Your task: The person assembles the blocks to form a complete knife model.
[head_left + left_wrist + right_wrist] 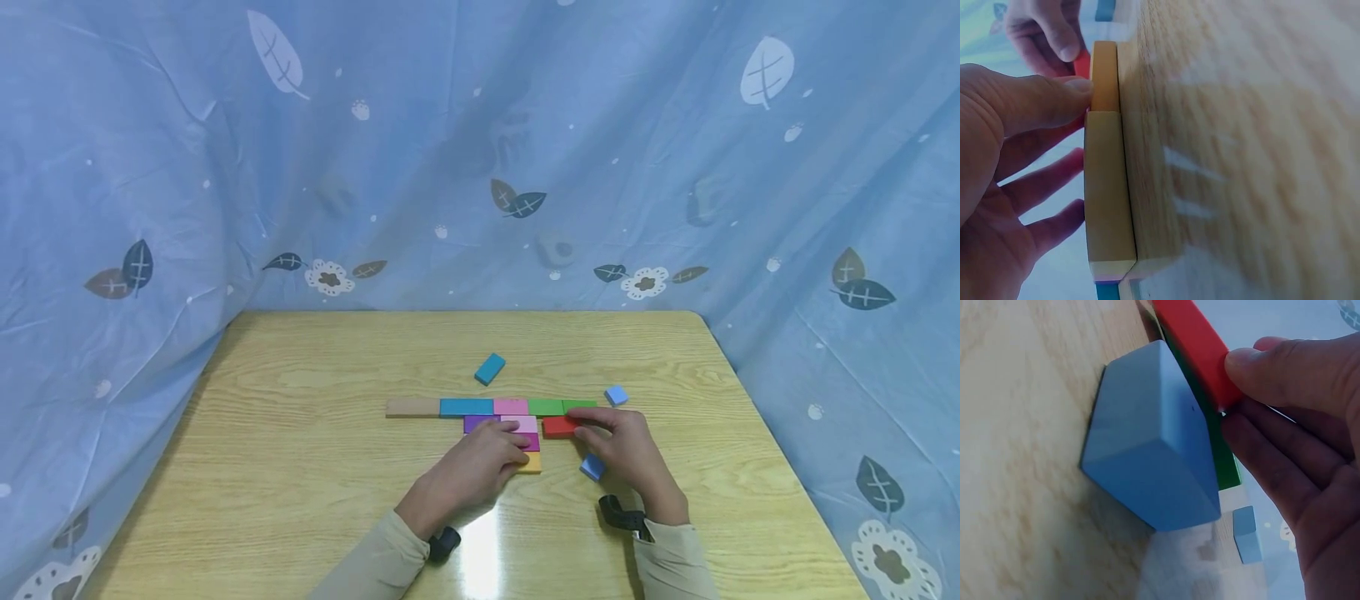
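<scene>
My right hand (626, 442) pinches a red block (558, 427) by its right end, thumb on the near side. This block lies just right of a light pink block (519, 423) and below the green blocks (545, 407). With spread fingers, my left hand (480, 467) rests on the stacked rows, touching a magenta block (532, 442) and an orange block (531, 463). In the left wrist view its thumb touches the orange block, and a yellowish block (1107, 194) adjoins that one. A purple block (480, 422) shows beside the fingers.
The top row also has a tan block (412, 407), a blue block (467, 407) and a pink block (511, 407). A loose teal block (490, 369) lies behind it. Small light blue blocks lie near the right hand (592, 467) and farther back. A curtain (480, 150) surrounds the wooden table (300, 500).
</scene>
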The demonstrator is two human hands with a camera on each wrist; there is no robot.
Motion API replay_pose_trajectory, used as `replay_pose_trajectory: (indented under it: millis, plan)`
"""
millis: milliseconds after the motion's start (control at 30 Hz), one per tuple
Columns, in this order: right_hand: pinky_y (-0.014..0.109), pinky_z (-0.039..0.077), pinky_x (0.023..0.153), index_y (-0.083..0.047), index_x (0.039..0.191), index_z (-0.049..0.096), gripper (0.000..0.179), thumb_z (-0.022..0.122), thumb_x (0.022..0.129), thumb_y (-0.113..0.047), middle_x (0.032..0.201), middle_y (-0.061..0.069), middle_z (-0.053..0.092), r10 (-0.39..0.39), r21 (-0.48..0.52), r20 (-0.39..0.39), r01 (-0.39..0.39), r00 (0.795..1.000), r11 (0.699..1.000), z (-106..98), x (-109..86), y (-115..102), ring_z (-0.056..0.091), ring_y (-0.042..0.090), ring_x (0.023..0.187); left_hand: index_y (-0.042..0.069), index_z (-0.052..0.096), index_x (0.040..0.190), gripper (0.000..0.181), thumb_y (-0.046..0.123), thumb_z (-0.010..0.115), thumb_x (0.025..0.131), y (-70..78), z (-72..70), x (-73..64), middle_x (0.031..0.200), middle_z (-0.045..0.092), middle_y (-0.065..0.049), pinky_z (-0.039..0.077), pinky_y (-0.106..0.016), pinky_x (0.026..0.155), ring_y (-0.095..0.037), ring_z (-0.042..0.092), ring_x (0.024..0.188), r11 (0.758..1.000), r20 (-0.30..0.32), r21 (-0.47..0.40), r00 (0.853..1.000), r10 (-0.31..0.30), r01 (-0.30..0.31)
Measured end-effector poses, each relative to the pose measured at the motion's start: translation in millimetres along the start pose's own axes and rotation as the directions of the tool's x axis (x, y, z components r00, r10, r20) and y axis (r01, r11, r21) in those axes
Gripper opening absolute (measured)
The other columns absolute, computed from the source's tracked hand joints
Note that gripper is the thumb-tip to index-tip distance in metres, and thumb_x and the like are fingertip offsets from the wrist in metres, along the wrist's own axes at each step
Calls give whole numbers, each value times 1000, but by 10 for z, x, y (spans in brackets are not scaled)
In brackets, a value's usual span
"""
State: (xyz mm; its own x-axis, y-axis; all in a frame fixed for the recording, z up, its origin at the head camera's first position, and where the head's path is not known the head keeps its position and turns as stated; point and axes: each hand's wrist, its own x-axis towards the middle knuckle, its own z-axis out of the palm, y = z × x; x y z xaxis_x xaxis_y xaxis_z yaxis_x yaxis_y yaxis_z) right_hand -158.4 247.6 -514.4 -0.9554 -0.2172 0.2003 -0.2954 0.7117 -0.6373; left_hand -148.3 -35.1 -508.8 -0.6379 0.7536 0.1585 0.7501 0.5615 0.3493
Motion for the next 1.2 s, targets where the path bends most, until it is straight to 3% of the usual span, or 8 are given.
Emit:
replay_pose_trajectory:
  millis: [300, 800, 1033, 1200]
  plan:
    - [55, 66, 97, -11, 120, 85, 31, 88, 90, -3, 117, 6, 84, -23, -71, 22, 25, 999, 997, 9, 19, -29, 79, 31, 114, 19, 88, 107, 18, 8, 74, 103, 3, -5, 16, 137, 78, 1, 50, -43, 125, -27, 67, 141, 1000, -5, 25, 1000, 19, -19]
    - [46, 69, 90, -11, 111, 85, 29, 92, 85, 0, 107, -1, 84, -234, -230, 84, 247, 969, 941, 37, 107, -77, 79, 22, 102, 19, 87, 115, 20, 13, 71, 106, 10, -7, 4, 142, 75, 3, 45, -42, 129, -26, 62, 146, 1000, 7, 31, 1000, 0, 0]
    - [41, 70, 85, -14, 105, 86, 25, 93, 84, -1, 101, -2, 84, -239, -271, 91, 255, 967, 928, 50, 141, -118, 78, 18, 96, 18, 87, 117, 20, 14, 70, 107, 16, -5, -12, 139, 77, 3, 44, -44, 130, -27, 61, 147, 1000, 6, -4, 1000, -27, 27]
    - [39, 69, 82, -14, 104, 87, 24, 94, 84, -3, 98, -4, 83, -224, -281, 91, 240, 970, 929, 55, 155, -131, 77, 16, 94, 19, 87, 115, 20, 13, 70, 107, 10, -9, -1, 140, 76, 3, 45, -43, 129, -26, 62, 146, 1000, 9, 16, 1000, -9, 9]
